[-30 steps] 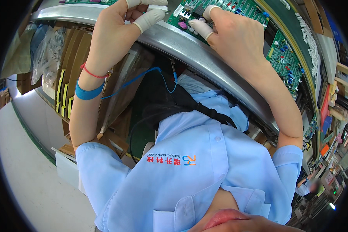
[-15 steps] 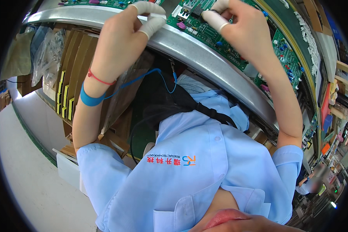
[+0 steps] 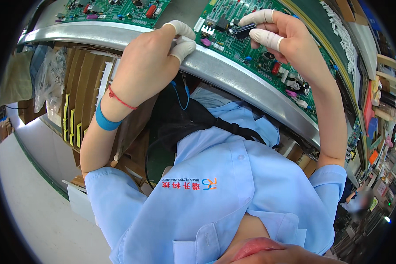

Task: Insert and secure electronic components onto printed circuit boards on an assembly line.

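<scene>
White finger cots cover the thumb and forefinger of both my hands. My right hand (image 3: 290, 39) pinches a dark cylindrical capacitor (image 3: 243, 31), tilted over the green circuit board (image 3: 233, 43). Just left of that board, above the metal rail, my left hand (image 3: 156, 59) is closed, thumb and forefinger together around a small white piece (image 3: 181, 40), mostly hidden by the fingertips. A second green circuit board (image 3: 114, 13) with a red component lies further left. The blue wrist strap (image 3: 104, 118) is on my left wrist.
A curved metal rail (image 3: 215, 70) runs along the near edge. Several small white parts (image 3: 339, 31) lie on a green strip at the right. Cardboard sheets (image 3: 81, 75) stand below left, beside plastic bags (image 3: 53, 75). Another person (image 3: 358, 200) is far off at the right.
Both hands have come nearer to me, the left also shifting right. The dark capacitor now shows in my right fingers. The boards appear lower in view.
</scene>
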A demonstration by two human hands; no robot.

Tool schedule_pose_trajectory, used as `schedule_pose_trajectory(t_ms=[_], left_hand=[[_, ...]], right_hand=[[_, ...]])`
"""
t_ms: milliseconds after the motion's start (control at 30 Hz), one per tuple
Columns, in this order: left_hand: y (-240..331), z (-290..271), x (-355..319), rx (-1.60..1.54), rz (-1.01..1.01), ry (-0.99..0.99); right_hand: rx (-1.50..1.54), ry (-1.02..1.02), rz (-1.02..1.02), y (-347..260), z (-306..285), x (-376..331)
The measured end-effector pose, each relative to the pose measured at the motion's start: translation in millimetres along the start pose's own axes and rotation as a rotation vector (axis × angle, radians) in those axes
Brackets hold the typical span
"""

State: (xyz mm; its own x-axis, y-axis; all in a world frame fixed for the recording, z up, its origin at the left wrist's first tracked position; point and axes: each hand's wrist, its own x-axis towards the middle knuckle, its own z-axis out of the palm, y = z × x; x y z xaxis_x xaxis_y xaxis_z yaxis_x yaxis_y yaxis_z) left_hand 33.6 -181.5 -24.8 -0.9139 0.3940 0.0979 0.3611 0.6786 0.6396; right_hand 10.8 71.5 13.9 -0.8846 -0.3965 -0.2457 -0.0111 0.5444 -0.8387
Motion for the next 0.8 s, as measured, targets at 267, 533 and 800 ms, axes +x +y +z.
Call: schedule_pose_trajectory(t_ms=[267, 533, 800], left_hand=[[16, 12, 6, -0.012, 0.021, -0.078], [15, 12, 9, 0.052, 0.112, 0.056], [14, 0, 12, -0.063, 0.016, 0.095]], right_hand=[[-0.410, 0.260, -0.198, 17, 17, -11], [-0.765, 0.381, -0.416, 23, 33, -19], [-0.833, 0.407, -0.476, 25, 36, -16]])
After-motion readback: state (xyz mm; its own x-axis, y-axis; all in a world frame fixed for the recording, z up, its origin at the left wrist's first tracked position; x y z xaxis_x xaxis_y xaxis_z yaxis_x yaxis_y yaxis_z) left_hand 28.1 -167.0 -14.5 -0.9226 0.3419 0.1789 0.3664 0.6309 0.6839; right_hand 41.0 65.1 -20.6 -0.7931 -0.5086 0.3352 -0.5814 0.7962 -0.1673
